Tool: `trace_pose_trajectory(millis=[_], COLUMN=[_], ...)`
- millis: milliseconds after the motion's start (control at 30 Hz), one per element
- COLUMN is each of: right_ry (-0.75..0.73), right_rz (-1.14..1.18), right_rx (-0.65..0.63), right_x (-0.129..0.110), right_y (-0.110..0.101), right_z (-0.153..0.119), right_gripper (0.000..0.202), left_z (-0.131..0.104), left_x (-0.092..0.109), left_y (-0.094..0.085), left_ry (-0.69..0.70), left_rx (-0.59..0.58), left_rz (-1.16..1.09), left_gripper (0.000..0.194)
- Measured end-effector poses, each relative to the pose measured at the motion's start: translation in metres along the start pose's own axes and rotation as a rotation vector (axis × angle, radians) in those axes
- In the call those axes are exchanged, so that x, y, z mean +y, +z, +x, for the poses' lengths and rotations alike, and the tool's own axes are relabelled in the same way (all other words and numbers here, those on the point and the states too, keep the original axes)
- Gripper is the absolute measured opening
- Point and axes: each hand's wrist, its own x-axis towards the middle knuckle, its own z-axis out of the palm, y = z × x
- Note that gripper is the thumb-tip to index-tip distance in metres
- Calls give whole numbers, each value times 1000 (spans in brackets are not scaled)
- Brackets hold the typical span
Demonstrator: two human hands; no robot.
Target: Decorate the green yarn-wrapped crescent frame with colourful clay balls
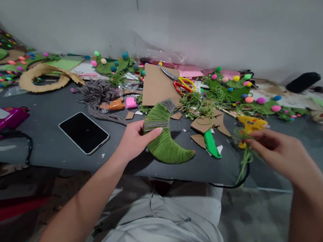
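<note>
A crescent wrapped in green yarn (167, 148), with bands of grey yarn near its upper end, is held above the table edge. My left hand (137, 137) is closed on its left side, thumb laid across the front. Off to the right, my right hand (275, 148) pinches a loose bundle of light green yarn (245, 160), whose strands dangle below the fingers. Just behind that hand lies a yellow glue gun (251, 124), partly covered by the yarn and fingers. A green comb-like tool (212, 144) rests between the crescent and the right hand.
Red-and-yellow-handled scissors (184, 83) lie on a cardboard sheet (159, 85). Grey yarn (101, 97), a phone (84, 132) and a purple glue gun (7, 120) are at left. Green yarn scraps (199, 103) and pompom-decorated pieces (234, 90) crowd the back. A black cord (239, 184) hangs at the front edge.
</note>
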Motion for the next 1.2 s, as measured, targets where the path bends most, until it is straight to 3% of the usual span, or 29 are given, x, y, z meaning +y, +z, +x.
trace_pose_trajectory(millis=[133, 267, 433, 467, 567, 633, 700, 733, 767, 800, 833, 900, 1000, 1100, 1200], right_ry=[44, 11, -196, -222, -255, -230, -142, -76, 5, 81, 158, 241, 271, 287, 273], right_rz=[311, 325, 374, 351, 196, 58, -5, 18, 9, -72, -210, -335, -237, -167, -39], right_rx=[114, 336, 568, 524, 236, 221, 305, 255, 95, -96, -206, -99, 43, 126, 275], right_x=[-18, -27, -31, -34, -47, -52, -50, -44, -36, -26, -14, 9, 30, 30, 14], right_y=[-10, -19, -17, -15, -10, -13, -19, -23, -25, -25, -22, -10, 15, 27, 22], right_z=[12, 19, 37, 40, 41, 32, 17, 10, 5, 1, 1, 6, 25, 36, 29], right_gripper=[23, 15, 25, 31, 67, 79, 57, 42, 40, 49, 57, 57, 52, 43, 28], left_z=[0, 0, 1, 1, 1, 0, 0, 0, 0, 0, 0, 1, 0, 0, -1], left_x=[0, 1, 1, 1, 1, 1, 0, 1, 1, 1, 1, 1, 1, 2, 3], left_y=[0, 1, 1, 1, 0, 0, 0, 0, 0, 0, 0, 1, 2, 3, 3], left_ry=[1, -10, -8, -7, -13, -22, -27, -27, -27, -25, -22, -14, 0, 9, 6], left_rx=[-17, -20, -28, -27, -28, -27, -23, -21, -21, -22, -21, -20, -20, -14, -5], left_rz=[-36, -47, -39, -37, -42, -50, -54, -55, -58, -59, -59, -52, -44, -60, -59], left_gripper=[35, 37, 38, 37, 36, 38, 40, 41, 41, 40, 40, 38, 34, 32, 33])
